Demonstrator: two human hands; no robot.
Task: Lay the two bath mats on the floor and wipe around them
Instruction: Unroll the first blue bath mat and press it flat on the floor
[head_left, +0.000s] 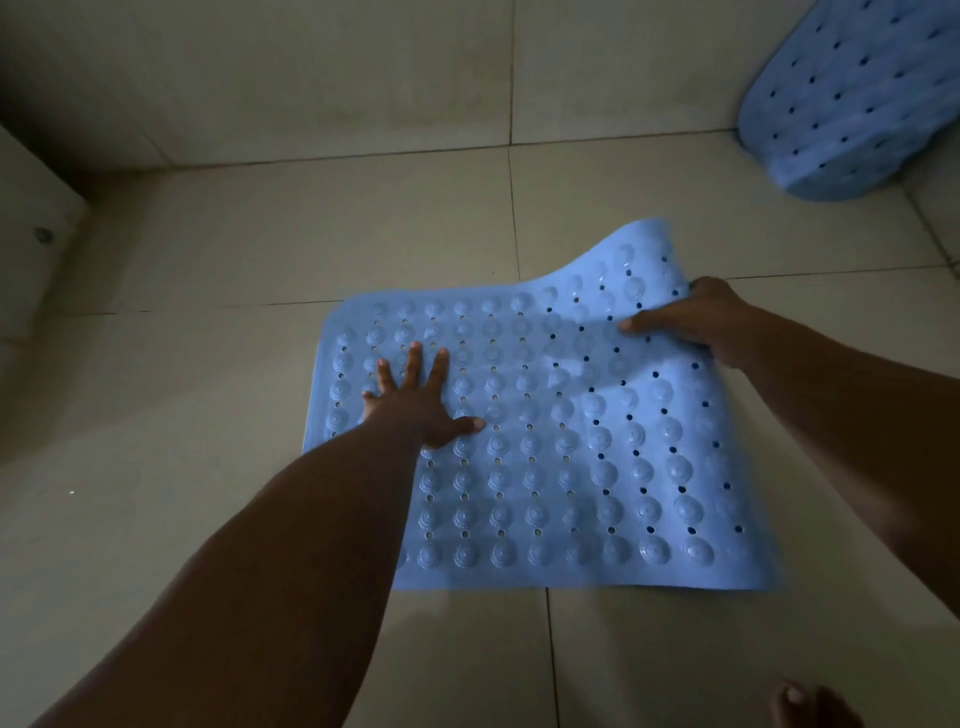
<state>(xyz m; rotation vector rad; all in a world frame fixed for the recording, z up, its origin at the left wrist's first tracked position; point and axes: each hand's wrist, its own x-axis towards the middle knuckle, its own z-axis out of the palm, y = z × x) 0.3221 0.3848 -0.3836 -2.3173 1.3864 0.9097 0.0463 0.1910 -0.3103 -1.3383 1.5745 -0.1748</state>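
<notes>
Bath mat: a pale blue, rubbery sheet with rounded corners, lying on the floor. Its left and near parts lie flat. Its far right corner is raised in a smooth wave.
Mat surface: rows of round, ringed domes like suction cups, with lines of small punched holes between them.
Left grip: the bare left hand, spread wide and flat, palm down on the left half of the bath mat. The fingers are straight and fanned, the thumb points right, and nothing is held.
Right grip: the bare right hand, closed on the right edge of the bath mat near its far corner. The thumb lies across the top face, the other fingers curl round the edge, and the sheet bends upward there.
Second bath mat: the same blue, dimpled and dotted with dark holes. It is well apart from the bath mat, beyond its far right corner, and stands curved at the foot of the wall, only partly in view.
Floor: large, smooth, matt beige tiles with thin dark grout lines, dimly lit, showing on all sides of the bath mat.
Wall: the same beige tiles, rising beyond the far edge of the bath mat.
Pale panel: flat and off-white, far to the left of the bath mat, with a small round stud on it. What it belongs to cannot be told.
Toes: bare, on the tile to the near right of the bath mat.
</notes>
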